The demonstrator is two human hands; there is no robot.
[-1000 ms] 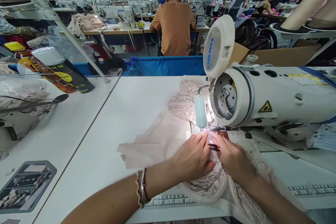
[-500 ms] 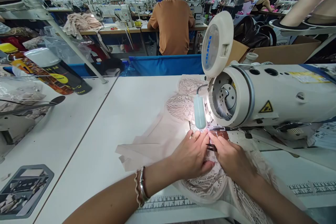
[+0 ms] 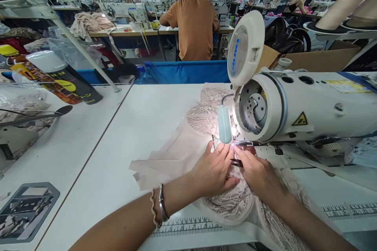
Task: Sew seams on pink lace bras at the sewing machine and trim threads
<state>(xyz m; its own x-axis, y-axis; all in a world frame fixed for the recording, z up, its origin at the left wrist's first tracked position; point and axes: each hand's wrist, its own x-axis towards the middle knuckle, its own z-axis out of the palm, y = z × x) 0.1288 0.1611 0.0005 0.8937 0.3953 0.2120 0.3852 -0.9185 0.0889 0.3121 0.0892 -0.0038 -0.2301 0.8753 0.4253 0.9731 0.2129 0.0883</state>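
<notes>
Pale pink lace fabric (image 3: 228,204) lies under the sewing machine's (image 3: 321,106) round end, beside a light-blue lamp (image 3: 224,124). My left hand (image 3: 216,166) rests on the fabric with fingers stretched toward the lit sewing spot, a ring on one finger. Close to its right, my right hand (image 3: 259,172) has its fingertips on the fabric by that spot. From under the curled fingers of my right hand pokes a small dark two-pronged tool (image 3: 237,162), its kind partly hidden. The needle is hidden behind the lamp and my fingertips.
The machine's round cover (image 3: 246,49) stands swung open. Printed rulers (image 3: 188,225) run along the table's near edge. Two spray cans (image 3: 70,78) lie tilted at the left, near a white pole (image 3: 85,57). A person in a brown shirt (image 3: 194,27) sits ahead, back turned.
My hands and the lace fabric stay almost in place at the sewing spot. The camera view has shifted slightly.
</notes>
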